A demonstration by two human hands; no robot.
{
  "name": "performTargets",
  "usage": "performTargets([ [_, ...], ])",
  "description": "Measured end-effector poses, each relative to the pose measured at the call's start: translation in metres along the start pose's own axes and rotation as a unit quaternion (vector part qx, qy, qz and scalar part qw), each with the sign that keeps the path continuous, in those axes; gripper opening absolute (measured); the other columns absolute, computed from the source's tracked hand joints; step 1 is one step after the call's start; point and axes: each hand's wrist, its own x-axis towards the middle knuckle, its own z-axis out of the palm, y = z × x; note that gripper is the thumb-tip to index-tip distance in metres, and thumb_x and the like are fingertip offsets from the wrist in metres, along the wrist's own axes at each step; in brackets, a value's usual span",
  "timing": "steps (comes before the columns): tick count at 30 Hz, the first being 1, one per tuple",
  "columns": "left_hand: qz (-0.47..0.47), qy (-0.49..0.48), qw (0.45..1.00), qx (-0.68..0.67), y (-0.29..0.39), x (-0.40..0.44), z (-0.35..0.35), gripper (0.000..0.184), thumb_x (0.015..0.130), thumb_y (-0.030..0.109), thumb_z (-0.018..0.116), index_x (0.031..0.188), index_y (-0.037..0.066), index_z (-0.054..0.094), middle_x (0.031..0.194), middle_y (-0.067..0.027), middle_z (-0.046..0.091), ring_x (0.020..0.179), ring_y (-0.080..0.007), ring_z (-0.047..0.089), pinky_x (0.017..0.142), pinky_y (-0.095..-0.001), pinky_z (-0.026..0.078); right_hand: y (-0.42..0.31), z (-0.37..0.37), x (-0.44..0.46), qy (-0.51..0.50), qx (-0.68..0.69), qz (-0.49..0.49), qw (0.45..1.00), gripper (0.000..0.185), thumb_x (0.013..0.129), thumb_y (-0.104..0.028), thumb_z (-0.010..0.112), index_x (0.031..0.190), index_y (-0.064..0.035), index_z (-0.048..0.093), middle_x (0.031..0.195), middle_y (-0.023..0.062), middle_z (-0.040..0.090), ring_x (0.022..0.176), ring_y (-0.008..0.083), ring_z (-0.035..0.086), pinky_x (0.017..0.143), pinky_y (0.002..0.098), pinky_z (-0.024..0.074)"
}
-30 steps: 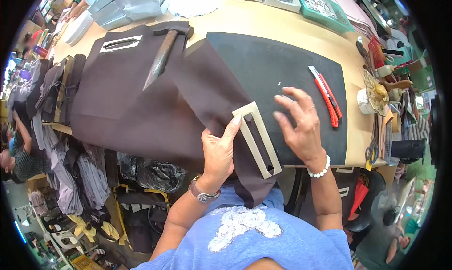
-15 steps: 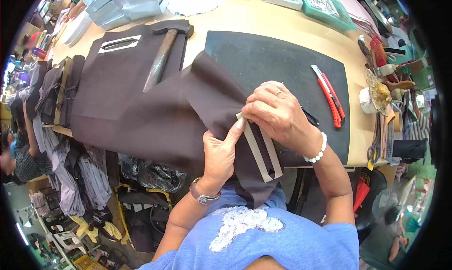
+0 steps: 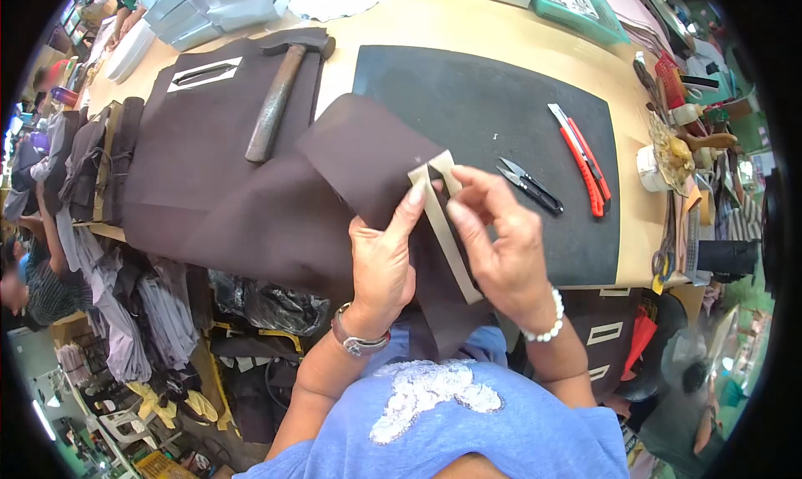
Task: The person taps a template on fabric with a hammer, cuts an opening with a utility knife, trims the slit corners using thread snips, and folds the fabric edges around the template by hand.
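Observation:
A dark brown piece of fabric (image 3: 234, 203) runs from the table to my lap, with a slot framed by cream strips (image 3: 447, 237). My left hand (image 3: 383, 266) grips it beside the slot, thumb on top near the frame's upper corner. On the slot's other side my right hand (image 3: 505, 245) has its fingers curled at the cream frame, thumb and fingertips at the opening. To the right, thread snips (image 3: 535, 187) and a red utility knife (image 3: 585, 162) lie on the black mat (image 3: 434, 86). A hammer (image 3: 276, 103) rests on the fabric at the left.
Grey boxes (image 3: 209, 11) and a teal tray (image 3: 576, 11) stand at the table's far side. A white pot (image 3: 647, 162) and scissors (image 3: 662, 266) are at the right edge. Bundled dark pieces (image 3: 100, 153) sit at the left edge. Other people are nearby on both sides.
My right hand has shifted from the frame's upper corner down along its right side, uncovering the thread snips. The frame's top end now shows between my hands.

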Motion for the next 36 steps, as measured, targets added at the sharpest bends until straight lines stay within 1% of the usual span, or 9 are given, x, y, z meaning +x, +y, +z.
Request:
performTargets([
  [4, 0.047, 0.024, 0.999, -0.013, 0.000, 0.009, 0.010, 0.019, 0.088, 0.006, 0.061, 0.107, 0.005, 0.062, 0.099, -0.0067, 0.067, 0.093, -0.0151, 0.063, 0.083, -0.0289, 0.050, -0.002, -0.003, -0.029, -0.002, -0.025, 0.106, 0.994, 0.040, 0.081, 0.002, 0.061, 0.120, -0.0015, 0.052, 0.077, 0.0132, 0.064, 0.070, 0.0261, 0.065, 0.061, 0.0331, 0.0500],
  [8, 0.019, 0.037, 0.999, -0.003, -0.006, 0.013, -0.005, 0.025, 0.087, 0.004, 0.062, 0.113, 0.004, 0.060, 0.104, -0.0066, 0.066, 0.098, -0.0153, 0.061, 0.087, -0.0291, 0.048, 0.016, -0.002, -0.053, 0.011, -0.074, 0.097, 0.992, 0.044, 0.079, 0.003, 0.062, 0.121, -0.0027, 0.052, 0.080, 0.0131, 0.066, 0.070, 0.0255, 0.064, 0.064, 0.0344, 0.0488],
  [12, 0.129, 0.038, 0.988, 0.073, 0.005, 0.014, -0.022, 0.033, 0.087, -0.004, 0.058, 0.120, 0.001, 0.056, 0.121, -0.0085, 0.057, 0.112, -0.0148, 0.053, 0.096, -0.0292, 0.042, 0.035, 0.003, -0.057, 0.067, -0.158, -0.022, 0.985, 0.048, 0.078, 0.005, 0.063, 0.124, 0.0006, 0.051, 0.081, 0.0110, 0.068, 0.070, 0.0251, 0.064, 0.067, 0.0348, 0.0476],
  [14, 0.304, 0.128, 0.926, 0.186, 0.015, 0.020, -0.017, 0.035, 0.082, -0.005, 0.061, 0.117, -0.001, 0.057, 0.117, -0.0108, 0.059, 0.112, -0.0193, 0.053, 0.095, -0.0323, 0.043, 0.040, 0.005, -0.058, 0.085, -0.210, -0.075, 0.971, 0.048, 0.076, 0.005, 0.067, 0.122, 0.0054, 0.052, 0.081, 0.0090, 0.068, 0.071, 0.0219, 0.064, 0.067, 0.0323, 0.0477],
  [15, 0.353, 0.033, 0.873, 0.334, 0.029, 0.021, -0.017, 0.038, 0.080, -0.006, 0.062, 0.117, 0.000, 0.057, 0.117, -0.0110, 0.059, 0.113, -0.0217, 0.052, 0.096, -0.0344, 0.042, 0.041, 0.006, -0.058, 0.093, -0.220, -0.090, 0.967, 0.048, 0.075, 0.005, 0.067, 0.121, 0.0059, 0.052, 0.081, 0.0090, 0.068, 0.071, 0.0212, 0.064, 0.066, 0.0318, 0.0477],
  [17, 0.409, -0.157, 0.678, 0.589, 0.057, 0.024, -0.019, 0.043, 0.075, -0.006, 0.064, 0.117, 0.001, 0.058, 0.117, -0.0113, 0.059, 0.116, -0.0264, 0.050, 0.099, -0.0387, 0.040, 0.045, 0.008, -0.060, 0.108, -0.235, -0.109, 0.960, 0.047, 0.074, 0.004, 0.069, 0.119, 0.0061, 0.054, 0.080, 0.0089, 0.068, 0.070, 0.0200, 0.064, 0.066, 0.0311, 0.0479],
  [20, 0.298, -0.438, 0.589, 0.611, 0.044, 0.045, -0.013, 0.039, 0.073, 0.006, 0.068, 0.111, 0.005, 0.061, 0.113, -0.0114, 0.059, 0.120, -0.0287, 0.047, 0.099, -0.0413, 0.038, 0.049, 0.013, -0.061, 0.119, -0.252, -0.125, 0.952, 0.045, 0.073, 0.004, 0.070, 0.117, 0.0052, 0.056, 0.080, 0.0085, 0.067, 0.070, 0.0192, 0.064, 0.065, 0.0309, 0.0482],
  [24, 0.204, -0.583, 0.495, 0.611, 0.036, 0.077, -0.009, 0.013, 0.076, 0.013, 0.066, 0.087, 0.006, 0.066, 0.093, -0.0058, 0.059, 0.098, -0.0246, 0.053, 0.088, -0.0367, 0.039, 0.051, 0.014, -0.061, 0.121, -0.282, -0.144, 0.941, 0.043, 0.072, 0.005, 0.071, 0.113, 0.0041, 0.059, 0.080, 0.0073, 0.066, 0.071, 0.0191, 0.064, 0.065, 0.0315, 0.0486],
  [36, 0.205, -0.560, 0.563, 0.572, 0.045, 0.109, -0.032, 0.013, 0.076, 0.020, 0.070, 0.085, 0.011, 0.072, 0.082, 0.0005, 0.057, 0.086, -0.0170, 0.052, 0.086, -0.0339, 0.038, 0.044, -0.014, -0.076, -0.012, -0.290, -0.205, 0.935, 0.041, 0.072, 0.005, 0.069, 0.112, 0.0045, 0.057, 0.092, 0.0142, 0.066, 0.086, 0.0257, 0.065, 0.080, 0.0357, 0.0513],
])
